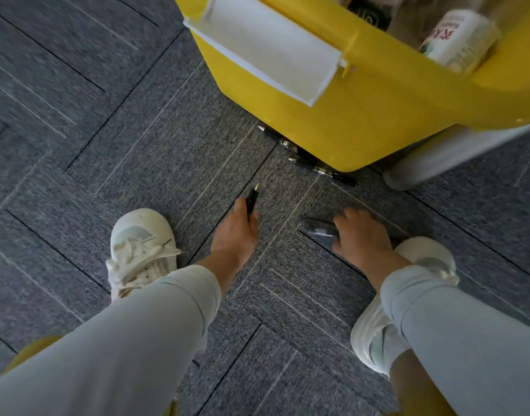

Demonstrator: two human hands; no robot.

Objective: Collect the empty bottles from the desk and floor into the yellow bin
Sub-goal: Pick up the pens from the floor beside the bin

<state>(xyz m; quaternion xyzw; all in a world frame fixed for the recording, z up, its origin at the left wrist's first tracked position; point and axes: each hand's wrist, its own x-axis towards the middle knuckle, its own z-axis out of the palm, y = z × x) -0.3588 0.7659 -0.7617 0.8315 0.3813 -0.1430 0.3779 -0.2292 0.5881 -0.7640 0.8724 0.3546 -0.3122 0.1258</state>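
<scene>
Carpet is lying grey and fuzzy with thin lines. The left hand is curling its fingers around a thin black pen with a shiny gold tip. The right hand is bending over blurry dark and see-through sticks; I cannot tell if it is gripping them. The smooth yellow bin is standing just ahead, with a flat white flap. A see-through plastic bottle is lying inside it. More black pens are lying by its bottom edge.

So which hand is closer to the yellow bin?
Right. The right hand is below a corner of the yellow bin; the left hand, holding a black pen, is farther to the left.
</scene>
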